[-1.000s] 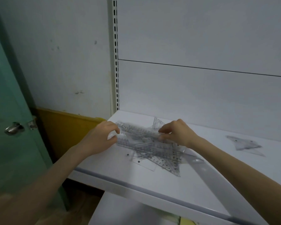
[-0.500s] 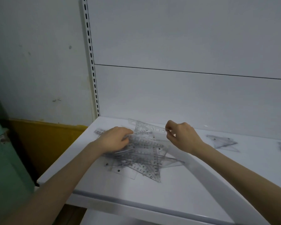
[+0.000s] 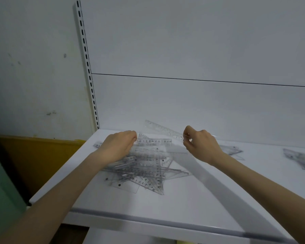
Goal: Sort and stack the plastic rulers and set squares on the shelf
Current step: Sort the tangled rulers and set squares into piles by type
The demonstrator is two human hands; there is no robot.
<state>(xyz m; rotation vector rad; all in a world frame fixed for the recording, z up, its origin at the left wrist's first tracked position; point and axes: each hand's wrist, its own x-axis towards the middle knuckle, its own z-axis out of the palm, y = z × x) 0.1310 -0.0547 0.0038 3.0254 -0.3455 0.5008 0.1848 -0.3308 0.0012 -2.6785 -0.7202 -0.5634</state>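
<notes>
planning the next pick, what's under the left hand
Under the left hand lies the tangled pile of clear rulers and set squares, on the white shelf. One ruler end pokes out left of the wrist. Whether the fingers grip any piece is hidden.

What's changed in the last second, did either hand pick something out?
The right hand has pinched one clear ruler and lifted it up out of the pile. The left hand still grips the pile on the shelf; the set squares to the right lie unmoved.
</notes>
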